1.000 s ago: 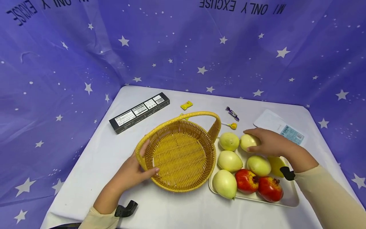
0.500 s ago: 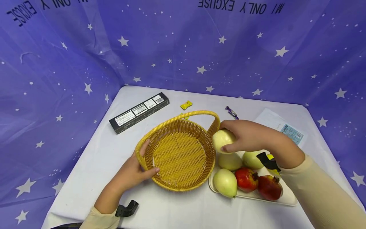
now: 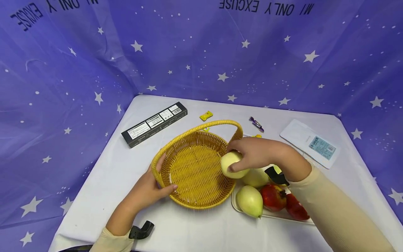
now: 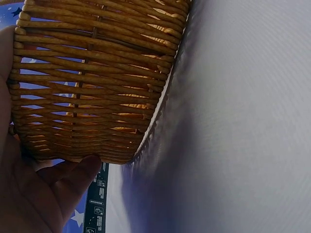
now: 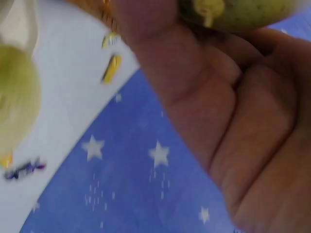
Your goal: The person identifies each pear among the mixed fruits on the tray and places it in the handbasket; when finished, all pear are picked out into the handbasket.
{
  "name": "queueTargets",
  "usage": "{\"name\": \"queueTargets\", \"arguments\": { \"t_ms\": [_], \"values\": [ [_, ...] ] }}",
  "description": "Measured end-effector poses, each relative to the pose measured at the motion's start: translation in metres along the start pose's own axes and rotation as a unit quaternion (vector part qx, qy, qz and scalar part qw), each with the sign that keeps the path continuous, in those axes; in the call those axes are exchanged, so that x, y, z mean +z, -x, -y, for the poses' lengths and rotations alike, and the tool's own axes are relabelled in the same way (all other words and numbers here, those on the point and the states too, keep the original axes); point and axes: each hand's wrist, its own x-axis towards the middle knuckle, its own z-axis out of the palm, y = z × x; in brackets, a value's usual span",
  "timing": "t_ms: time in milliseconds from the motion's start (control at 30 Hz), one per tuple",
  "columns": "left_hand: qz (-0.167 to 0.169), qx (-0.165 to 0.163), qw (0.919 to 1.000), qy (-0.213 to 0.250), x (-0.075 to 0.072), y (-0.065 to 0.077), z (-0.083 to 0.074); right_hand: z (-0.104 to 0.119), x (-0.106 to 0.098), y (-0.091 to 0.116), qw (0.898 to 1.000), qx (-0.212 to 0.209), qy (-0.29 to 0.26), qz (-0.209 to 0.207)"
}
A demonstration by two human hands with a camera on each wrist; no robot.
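Left grip (image 3: 146, 190): the person's hand holds the basket's left rim, thumb laid over the edge; I judge this steadies it.
Right grip (image 3: 252, 150): fingers curled round one pale fruit (image 3: 230, 164), spread only as wide as its girth.
Held fruit: at the basket's right rim in my head view; touching or apart, I can't tell.
Basket (image 3: 198, 175): upright on the cloth-covered worktop (image 3: 201, 231), just beside the tray, probably for a short reach. Round, coarse yellow-brown weave, arched handle, slits between strands.
Tray (image 3: 271, 214): cream, shallow, raised lip, likely stops rolling.
Tray fruit: glossy, smooth, pear-shaped green (image 3: 249, 201); rounder mottled red (image 3: 273, 197).
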Motion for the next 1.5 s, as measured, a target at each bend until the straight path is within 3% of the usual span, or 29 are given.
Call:
{"name": "queueTargets", "arguments": {
  "t_ms": [100,267,467,667,867,1000,1133,1333,1500],
  "values": [
    [0.000,-0.002,1.0000,0.000,-0.001,0.001,0.000,0.012,0.008,-0.024,0.999,-0.024,0.020,-0.014],
    [-0.001,-0.004,1.0000,0.002,-0.002,0.002,0.001,0.037,0.022,-0.076,0.996,-0.021,0.082,-0.018],
    [0.001,0.003,1.0000,0.008,0.000,0.001,0.004,0.054,0.042,-0.127,0.985,-0.031,0.168,-0.006],
    [0.007,0.007,0.9999,0.010,0.003,0.000,0.003,0.051,0.056,-0.156,0.982,-0.022,0.189,-0.007],
    [0.000,0.005,1.0000,0.007,0.002,0.000,0.001,0.047,0.060,-0.165,0.984,-0.024,0.172,-0.030],
    [-0.004,0.002,1.0000,0.009,0.001,0.001,0.001,0.045,0.062,-0.161,0.985,-0.027,0.168,-0.042],
    [-0.002,0.003,1.0000,0.007,0.003,-0.001,0.001,0.040,0.059,-0.140,0.982,-0.040,0.166,-0.077],
    [-0.003,-0.005,0.9998,0.017,0.004,0.000,0.000,0.033,0.042,-0.075,0.975,-0.108,0.124,-0.146],
    [-0.009,-0.022,0.9996,0.014,0.002,0.002,-0.002,0.004,0.032,-0.013,0.963,-0.171,0.046,-0.202]
  ]
}}
